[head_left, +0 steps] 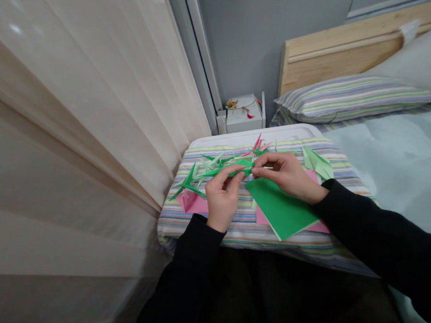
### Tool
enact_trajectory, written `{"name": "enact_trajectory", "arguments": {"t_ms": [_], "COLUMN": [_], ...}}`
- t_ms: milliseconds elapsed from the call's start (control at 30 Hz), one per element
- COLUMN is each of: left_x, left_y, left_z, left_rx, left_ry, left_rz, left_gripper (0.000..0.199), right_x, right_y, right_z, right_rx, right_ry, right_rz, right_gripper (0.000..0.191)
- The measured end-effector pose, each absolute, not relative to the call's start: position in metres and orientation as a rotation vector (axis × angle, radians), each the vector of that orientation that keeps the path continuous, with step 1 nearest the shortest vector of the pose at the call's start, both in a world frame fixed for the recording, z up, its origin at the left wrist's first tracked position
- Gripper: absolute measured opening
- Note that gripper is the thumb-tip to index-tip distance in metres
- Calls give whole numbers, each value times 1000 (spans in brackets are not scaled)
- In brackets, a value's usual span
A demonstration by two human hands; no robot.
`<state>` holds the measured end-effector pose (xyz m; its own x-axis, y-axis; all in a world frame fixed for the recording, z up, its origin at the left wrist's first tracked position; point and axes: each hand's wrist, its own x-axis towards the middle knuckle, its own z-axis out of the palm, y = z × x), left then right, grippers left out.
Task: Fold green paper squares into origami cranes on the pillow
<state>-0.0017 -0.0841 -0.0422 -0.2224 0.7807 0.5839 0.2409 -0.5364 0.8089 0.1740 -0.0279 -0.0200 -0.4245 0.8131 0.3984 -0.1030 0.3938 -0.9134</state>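
Observation:
Between my two hands is a folded piece of green paper (pixel 245 164), raised a little over the cloth-covered table. My left hand (pixel 224 193) pinches its near left part between thumb and fingers. Fingertips of my right hand (pixel 283 172) are closed on its right end. Below my right hand lies a flat green paper sheet (pixel 283 211), partly on top of pink paper (pixel 262 217). Folded green paper cranes (pixel 188 184) and a pink folded piece (pixel 192 202) are left of my left hand. More folded pieces, one a pink crane (pixel 258 144), lie behind my hands.
A striped cloth (pixel 245 229) covers most of the white table (pixel 292 132). Light green folded paper (pixel 318 163) lies at the right. A curtain (pixel 117 89) hangs close on the left. A bed with a striped pillow (pixel 357 97) is on the right; a small white cabinet (pixel 244 123) stands behind.

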Motion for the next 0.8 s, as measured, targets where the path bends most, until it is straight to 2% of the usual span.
{"name": "enact_trajectory", "arguments": {"t_ms": [467, 667, 800], "left_x": [0, -3, -2], "left_y": [-79, -78, -77], "left_z": [-36, -38, -39], "left_rx": [1363, 1377, 1396], "left_ry": [1106, 1171, 1171], "left_rz": [1792, 1772, 1790], "left_gripper": [15, 17, 17], "right_x": [173, 176, 178], "right_y": [-26, -23, -24], "right_z": [-24, -26, -23], "right_rx": [-606, -613, -628], "right_ry": [-1726, -1646, -1678], "right_rz": [1220, 1350, 1298], "right_gripper": [22, 18, 20]}}
